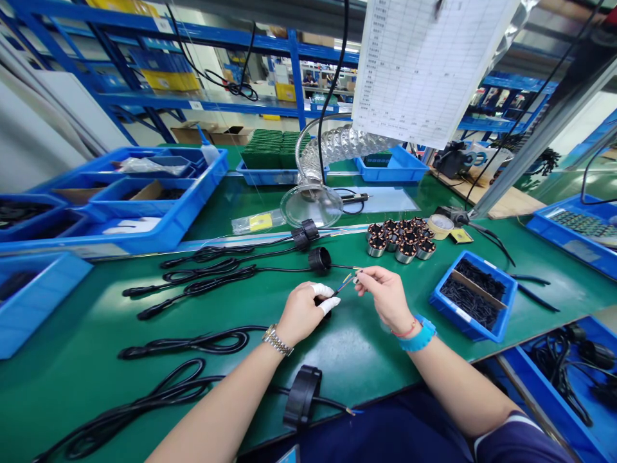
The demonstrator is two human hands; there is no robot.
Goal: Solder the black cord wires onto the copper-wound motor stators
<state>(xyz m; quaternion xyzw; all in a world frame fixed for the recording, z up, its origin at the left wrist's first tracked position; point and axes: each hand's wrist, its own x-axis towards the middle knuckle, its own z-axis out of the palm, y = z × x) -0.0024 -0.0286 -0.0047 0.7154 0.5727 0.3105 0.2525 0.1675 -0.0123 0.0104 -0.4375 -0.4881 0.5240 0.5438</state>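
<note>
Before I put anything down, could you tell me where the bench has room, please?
The green bench is bare between the left hand, right forearm and nearest black cap, and between the nearer left blue bin and the looped cables. Those cables and the clustered copper-wound cores crowd other parts.
</note>
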